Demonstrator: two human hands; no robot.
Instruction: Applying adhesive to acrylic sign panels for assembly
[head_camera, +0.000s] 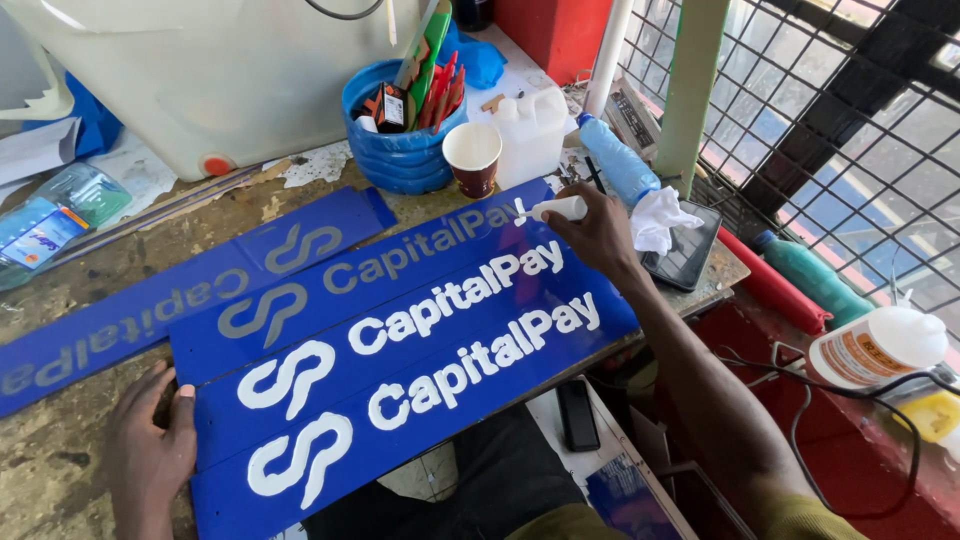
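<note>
Several long blue sign strips (420, 330) with raised letters lie side by side on a worn wooden bench (60, 440). The two nearest strips have white letters, the farther ones grey letters. My right hand (600, 235) holds a small white squeeze bottle (555, 209) with its nozzle at the right end of the second strip's lettering. My left hand (150, 450) lies flat on the bench, fingers against the left ends of the near strips.
A paper cup (472, 157), a blue tub of tools (400, 120), a white jerrycan (530, 130) and a plastic bottle (620, 165) stand behind the strips. A white rag (660, 218) lies on a dark tablet (690, 250). A wire grille (830, 130) closes the right side.
</note>
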